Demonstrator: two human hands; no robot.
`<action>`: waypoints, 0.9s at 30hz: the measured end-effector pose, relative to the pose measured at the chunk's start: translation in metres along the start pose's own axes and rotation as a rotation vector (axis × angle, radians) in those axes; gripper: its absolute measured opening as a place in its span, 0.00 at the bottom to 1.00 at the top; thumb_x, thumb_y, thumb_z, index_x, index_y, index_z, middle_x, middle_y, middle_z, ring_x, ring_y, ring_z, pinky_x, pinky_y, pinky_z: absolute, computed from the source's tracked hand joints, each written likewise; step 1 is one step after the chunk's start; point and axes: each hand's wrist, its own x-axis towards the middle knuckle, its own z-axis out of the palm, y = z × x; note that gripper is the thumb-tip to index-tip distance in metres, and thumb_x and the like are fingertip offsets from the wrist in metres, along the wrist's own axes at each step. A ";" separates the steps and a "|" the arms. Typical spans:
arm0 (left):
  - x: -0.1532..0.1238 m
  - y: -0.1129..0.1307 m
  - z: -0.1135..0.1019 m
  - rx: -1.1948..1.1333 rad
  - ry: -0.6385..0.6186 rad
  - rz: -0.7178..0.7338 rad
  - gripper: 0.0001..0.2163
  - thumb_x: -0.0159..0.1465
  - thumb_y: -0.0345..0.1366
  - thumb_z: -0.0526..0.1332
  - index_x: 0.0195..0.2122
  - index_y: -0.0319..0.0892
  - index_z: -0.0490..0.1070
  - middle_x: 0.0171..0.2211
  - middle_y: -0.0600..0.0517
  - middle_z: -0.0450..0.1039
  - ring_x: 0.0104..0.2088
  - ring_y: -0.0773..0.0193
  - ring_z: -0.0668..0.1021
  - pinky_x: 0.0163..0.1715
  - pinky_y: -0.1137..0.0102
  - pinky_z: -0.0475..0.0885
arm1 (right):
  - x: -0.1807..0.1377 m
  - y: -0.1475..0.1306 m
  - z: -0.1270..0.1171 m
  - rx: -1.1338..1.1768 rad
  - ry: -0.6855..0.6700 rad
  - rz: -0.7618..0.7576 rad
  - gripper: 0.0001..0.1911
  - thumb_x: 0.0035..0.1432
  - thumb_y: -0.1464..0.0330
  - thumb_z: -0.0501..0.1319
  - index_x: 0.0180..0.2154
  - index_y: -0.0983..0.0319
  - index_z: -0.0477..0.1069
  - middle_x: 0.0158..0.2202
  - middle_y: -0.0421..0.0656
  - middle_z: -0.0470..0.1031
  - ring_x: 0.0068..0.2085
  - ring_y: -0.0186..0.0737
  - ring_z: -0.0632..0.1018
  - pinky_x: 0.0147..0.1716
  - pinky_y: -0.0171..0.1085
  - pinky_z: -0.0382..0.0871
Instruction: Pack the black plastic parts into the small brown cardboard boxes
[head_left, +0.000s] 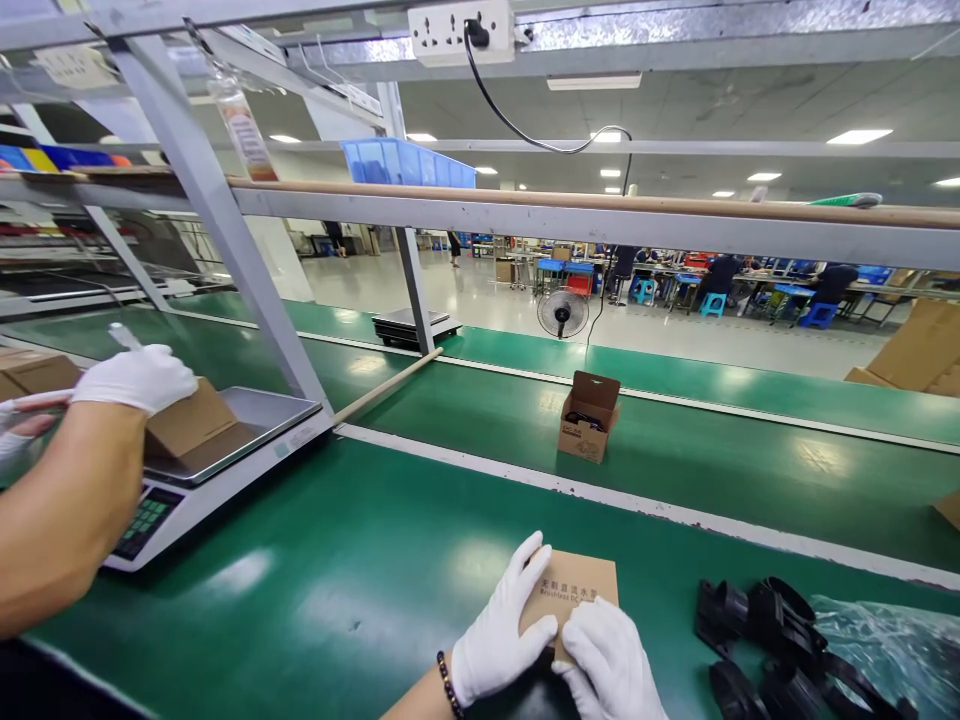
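- I use the printed carton (581,572) as my landmark; it sits low over the green work surface (360,570), between my two white-gloved hands, its upper face reading "Brushless DC" before my fingers cover the rest.
- My left hand (499,630), a beaded bracelet (448,685) at its wrist, has the left side of the printed carton; the fingers are moderately spread, the thumb lying across from them on the cardboard.
- My right hand (611,660) is at the near right corner of the printed carton, fingers bent closely over its edge; I cannot tell where the thumb's tip ends.
- To the right of the printed carton, apart from it, I see a cluster of black parts (784,630), with clear plastic wrap (892,640) just beyond them.
- Behind the printed carton, past a pale strip (645,505), an open box (587,432) stands upright, flap raised, something black inside.
- Well to the left of the printed carton is a scale (277,415) bearing a brown box (206,415); a co-worker's gloved hand (139,378) rests on that box.
- Far behind the printed carton, I make out a fan (562,315).
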 end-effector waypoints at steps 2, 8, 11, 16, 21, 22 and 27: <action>0.001 0.001 0.000 0.019 0.008 0.023 0.33 0.69 0.41 0.56 0.72 0.53 0.42 0.75 0.41 0.37 0.73 0.42 0.51 0.69 0.44 0.55 | 0.001 0.001 -0.001 0.088 -0.071 -0.020 0.11 0.69 0.65 0.56 0.41 0.64 0.74 0.34 0.47 0.80 0.41 0.42 0.82 0.51 0.44 0.77; 0.000 0.008 -0.005 0.170 0.048 0.075 0.36 0.67 0.37 0.59 0.72 0.54 0.40 0.72 0.36 0.44 0.71 0.40 0.58 0.63 0.43 0.66 | -0.009 -0.009 0.007 0.090 -0.008 0.217 0.13 0.66 0.70 0.58 0.52 0.59 0.72 0.43 0.50 0.81 0.43 0.46 0.82 0.43 0.45 0.81; -0.005 0.016 -0.012 0.334 0.108 0.090 0.32 0.68 0.37 0.58 0.70 0.52 0.45 0.70 0.35 0.50 0.67 0.41 0.66 0.59 0.46 0.72 | -0.010 -0.016 0.012 0.061 0.009 0.456 0.22 0.68 0.65 0.58 0.62 0.58 0.66 0.48 0.52 0.80 0.44 0.47 0.83 0.41 0.42 0.82; 0.004 0.045 -0.010 0.710 0.161 0.254 0.30 0.66 0.31 0.54 0.70 0.52 0.53 0.69 0.41 0.60 0.68 0.36 0.63 0.54 0.45 0.75 | 0.006 -0.019 0.006 0.119 -0.132 0.476 0.26 0.72 0.65 0.50 0.69 0.61 0.54 0.59 0.49 0.75 0.57 0.42 0.78 0.52 0.37 0.78; 0.034 0.064 0.003 0.868 0.031 0.240 0.26 0.59 0.39 0.62 0.60 0.49 0.70 0.58 0.41 0.74 0.57 0.34 0.74 0.50 0.44 0.76 | 0.035 0.002 -0.016 -0.103 -0.256 0.359 0.18 0.68 0.74 0.50 0.56 0.61 0.70 0.59 0.46 0.75 0.60 0.42 0.75 0.60 0.40 0.71; 0.039 0.064 -0.002 0.903 0.032 0.178 0.22 0.59 0.38 0.63 0.56 0.50 0.73 0.57 0.42 0.75 0.57 0.33 0.74 0.51 0.42 0.75 | 0.036 0.013 -0.026 -0.150 -0.328 0.337 0.16 0.66 0.74 0.52 0.50 0.60 0.74 0.55 0.45 0.77 0.58 0.45 0.77 0.61 0.46 0.70; 0.061 0.043 -0.046 0.978 0.153 -0.178 0.22 0.55 0.25 0.60 0.51 0.40 0.77 0.63 0.37 0.67 0.64 0.27 0.65 0.60 0.37 0.63 | -0.010 0.095 -0.091 -0.389 -0.738 0.229 0.22 0.46 0.82 0.56 0.39 0.60 0.80 0.51 0.53 0.80 0.54 0.61 0.78 0.56 0.66 0.67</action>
